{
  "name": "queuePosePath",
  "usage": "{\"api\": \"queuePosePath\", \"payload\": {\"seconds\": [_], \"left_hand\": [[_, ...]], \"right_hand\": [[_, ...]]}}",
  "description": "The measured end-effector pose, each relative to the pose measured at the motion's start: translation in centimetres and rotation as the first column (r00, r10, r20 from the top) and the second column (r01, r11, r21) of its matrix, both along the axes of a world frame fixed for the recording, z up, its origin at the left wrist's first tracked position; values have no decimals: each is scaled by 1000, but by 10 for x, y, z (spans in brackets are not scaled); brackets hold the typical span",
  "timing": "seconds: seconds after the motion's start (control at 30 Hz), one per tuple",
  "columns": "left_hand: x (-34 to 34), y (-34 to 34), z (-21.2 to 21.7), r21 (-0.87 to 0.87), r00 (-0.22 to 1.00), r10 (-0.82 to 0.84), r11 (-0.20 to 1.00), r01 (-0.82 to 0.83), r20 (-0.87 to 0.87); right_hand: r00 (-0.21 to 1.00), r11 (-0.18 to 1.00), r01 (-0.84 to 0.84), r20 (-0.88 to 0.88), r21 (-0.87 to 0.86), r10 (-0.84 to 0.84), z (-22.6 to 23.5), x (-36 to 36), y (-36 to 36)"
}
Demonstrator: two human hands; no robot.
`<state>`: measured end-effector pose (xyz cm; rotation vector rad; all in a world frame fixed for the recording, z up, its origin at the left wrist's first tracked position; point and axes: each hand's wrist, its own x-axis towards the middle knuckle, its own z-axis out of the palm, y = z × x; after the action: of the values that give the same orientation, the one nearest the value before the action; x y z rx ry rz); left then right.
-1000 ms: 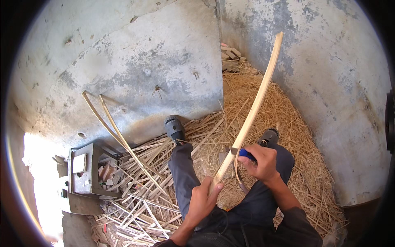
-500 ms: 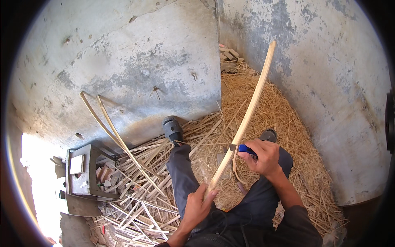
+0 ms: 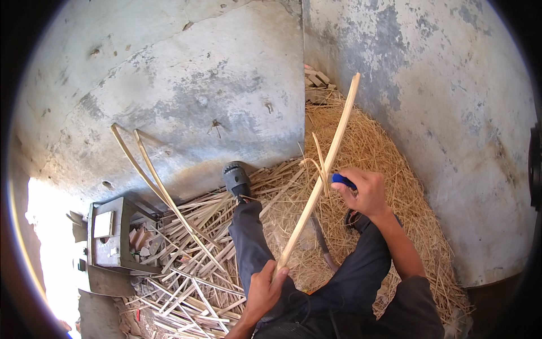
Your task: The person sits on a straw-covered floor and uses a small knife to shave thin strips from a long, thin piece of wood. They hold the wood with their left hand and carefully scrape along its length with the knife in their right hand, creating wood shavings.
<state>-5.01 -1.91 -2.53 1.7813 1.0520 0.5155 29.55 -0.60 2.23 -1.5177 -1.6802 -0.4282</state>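
L hand (image 3: 265, 289) grips wood strip (image 3: 310, 204) nr lower end, R hand (image 3: 367, 192) w/ blue-handled tool (image 3: 344, 181) alongside.

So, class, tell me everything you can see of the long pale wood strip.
The wood strip looks pale, narrow and gently curved, with an uneven far end. It slants up and rightward above loose shavings. The left grip holds it near its lower end. A thin curled sliver crosses its middle; whether attached is unclear. The right grip, closed on a blue handle, is just right of it; any contact is too small to tell.
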Motion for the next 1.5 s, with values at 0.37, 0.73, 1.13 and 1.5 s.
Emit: {"api": "queuePosePath", "payload": {"seconds": [0.37,0.73,1.13,1.5], "left_hand": [[-22,-9,-20,-70,997,40,997,-45,-60],[-86,-41,-81,-168,995,51,984,-64,-80],[-23,8,-43,-222,965,262,942,-251,21],[41,18,-22,-280,946,98,960,-8,309]], "right_hand": [[977,974,210,-1,-78,-211,14,80,67],[734,750,575,-198,-327,-649,-1,253,105],[494,709,-472,-823,-524,-279,-17,122,58],[463,893,-392,-886,-220,-15,17,-5,7]]}}
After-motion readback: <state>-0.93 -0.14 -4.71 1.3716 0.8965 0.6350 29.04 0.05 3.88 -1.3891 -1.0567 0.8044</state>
